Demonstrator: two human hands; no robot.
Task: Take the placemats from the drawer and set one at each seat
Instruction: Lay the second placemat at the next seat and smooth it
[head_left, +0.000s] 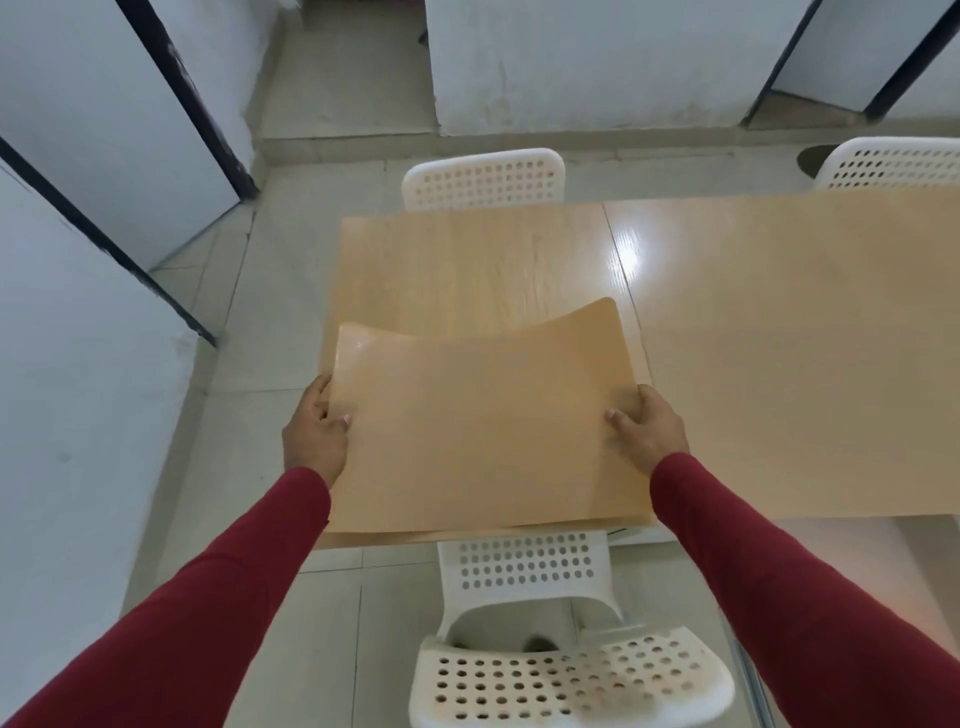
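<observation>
Grip: your left hand (315, 431) pinches the left edge of the placemats (483, 431), thumb on top, fingers curled underneath; your right hand (649, 428) does the same on the right edge. Both hands are closed on the sheets. The near edge shows at least two layers, so you are holding a thin stack, count not readable.

Position: stack held flat and level, above the near-left end of the table (779, 338). The far edge bows upward at its corners; the material looks thin and flexible. Whether the near part touches the tabletop cannot be told.

Step (judgement): drawer retrieval appears done, and no mat lies on the table, so this reads as the first placement, at the seat directly in front of you, marked by the near chair (571, 670).

Next move calls for: lower the stack, peel off the top sheet alone, square it to the table edge in front of the near chair. Expect sheets to cling together and flop; separate at a corner.

Surroundings: a second chair (483, 179) stands at the far side opposite, a third chair (893, 163) further right on that side. Tabletop is bare, with glare near the seam. The near chair's backrest stands between you and the table edge; reach over it. White partition panels stand to the left.
</observation>
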